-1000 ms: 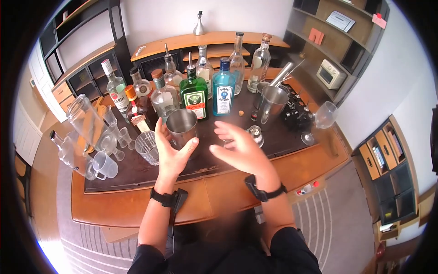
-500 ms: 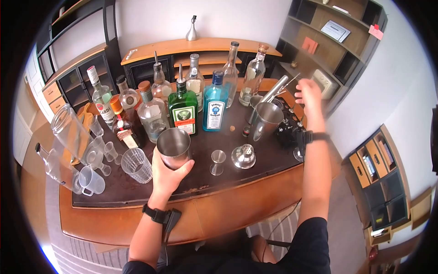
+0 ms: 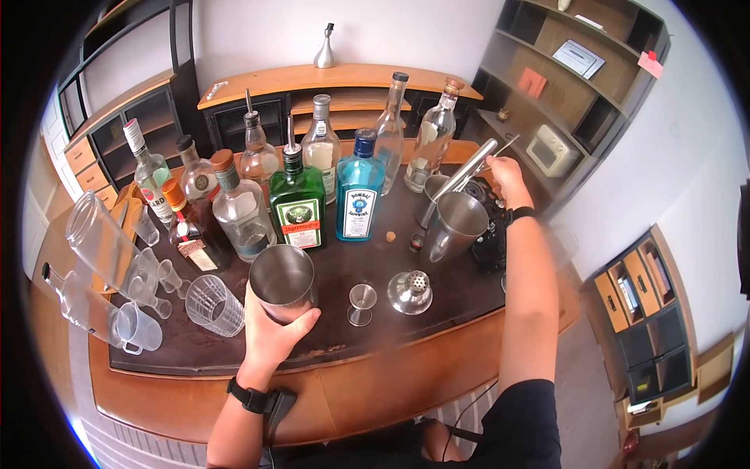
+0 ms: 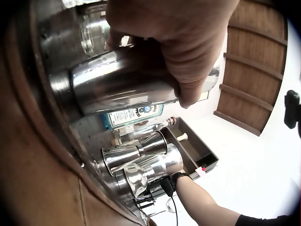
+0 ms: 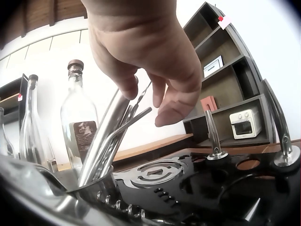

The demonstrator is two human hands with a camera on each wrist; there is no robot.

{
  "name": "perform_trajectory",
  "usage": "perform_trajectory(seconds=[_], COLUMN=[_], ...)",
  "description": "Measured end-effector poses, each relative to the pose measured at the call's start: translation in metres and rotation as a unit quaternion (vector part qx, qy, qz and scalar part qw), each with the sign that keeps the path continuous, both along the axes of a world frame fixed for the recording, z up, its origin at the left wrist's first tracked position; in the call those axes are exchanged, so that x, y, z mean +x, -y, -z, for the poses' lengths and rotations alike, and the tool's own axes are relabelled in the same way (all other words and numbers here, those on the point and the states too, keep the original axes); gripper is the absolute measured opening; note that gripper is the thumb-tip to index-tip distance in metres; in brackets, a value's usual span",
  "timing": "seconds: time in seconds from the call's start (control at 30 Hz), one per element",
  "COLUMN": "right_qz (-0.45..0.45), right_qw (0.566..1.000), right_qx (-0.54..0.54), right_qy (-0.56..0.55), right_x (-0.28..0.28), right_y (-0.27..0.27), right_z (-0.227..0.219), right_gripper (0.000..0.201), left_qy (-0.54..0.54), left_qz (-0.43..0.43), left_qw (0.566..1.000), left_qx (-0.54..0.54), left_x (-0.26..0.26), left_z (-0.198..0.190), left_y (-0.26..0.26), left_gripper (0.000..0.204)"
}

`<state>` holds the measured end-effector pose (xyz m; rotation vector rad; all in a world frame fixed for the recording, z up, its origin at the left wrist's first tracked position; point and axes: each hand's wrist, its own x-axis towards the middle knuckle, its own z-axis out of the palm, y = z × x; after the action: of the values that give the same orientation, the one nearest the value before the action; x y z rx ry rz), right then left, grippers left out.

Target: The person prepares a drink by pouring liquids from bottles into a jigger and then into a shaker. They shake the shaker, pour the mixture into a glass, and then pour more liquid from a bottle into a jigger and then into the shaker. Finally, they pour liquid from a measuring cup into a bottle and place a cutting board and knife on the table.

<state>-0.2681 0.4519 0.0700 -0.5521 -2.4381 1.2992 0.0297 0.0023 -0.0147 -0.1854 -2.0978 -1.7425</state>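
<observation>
My left hand (image 3: 269,332) grips a metal shaker tin (image 3: 283,277) by its side, thumb at the front, mouth facing up. The tin's wall (image 4: 122,82) fills much of the left wrist view. At the back right, my right hand (image 3: 509,181) reaches over the bar tools (image 5: 106,136) standing in a metal cup (image 5: 101,188). Its fingers (image 5: 176,106) hang spread around the tool tops, with a gap between fingertips and thumb. A twisted-stem bar spoon (image 5: 143,96) rises among them. In front lie a jigger (image 3: 361,301) and a strainer top (image 3: 410,294).
A second shaker tin (image 3: 455,227) stands before the tool cup. Several bottles, including a green one (image 3: 298,205) and a blue one (image 3: 360,191), line the back. Glassware and a plastic measuring jug (image 3: 141,328) crowd the left. A black tool stand (image 5: 211,188) sits at the right.
My left hand has taken hold of the shaker tin. The right hand has moved from beside it to the tool cup at the back right. The view has shifted slightly.
</observation>
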Motion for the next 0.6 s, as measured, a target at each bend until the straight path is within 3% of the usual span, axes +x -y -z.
perform_trajectory(seconds=[0.23, 0.6], right_qz=[-0.019, -0.017], right_qw=[0.998, 0.994], right_qx=[-0.032, -0.018], right_qy=[-0.052, -0.109], right_x=[-0.006, -0.024], right_y=[-0.005, -0.023], right_z=[0.009, 0.017], right_gripper=[0.024, 0.022], left_qy=[0.009, 0.009], left_qz=[-0.007, 0.006], left_qw=[1.0, 1.0], left_qx=[-0.009, 0.008], left_x=[0.002, 0.002], left_z=[-0.004, -0.005], left_y=[-0.001, -0.002], left_gripper=[0.085, 0.085])
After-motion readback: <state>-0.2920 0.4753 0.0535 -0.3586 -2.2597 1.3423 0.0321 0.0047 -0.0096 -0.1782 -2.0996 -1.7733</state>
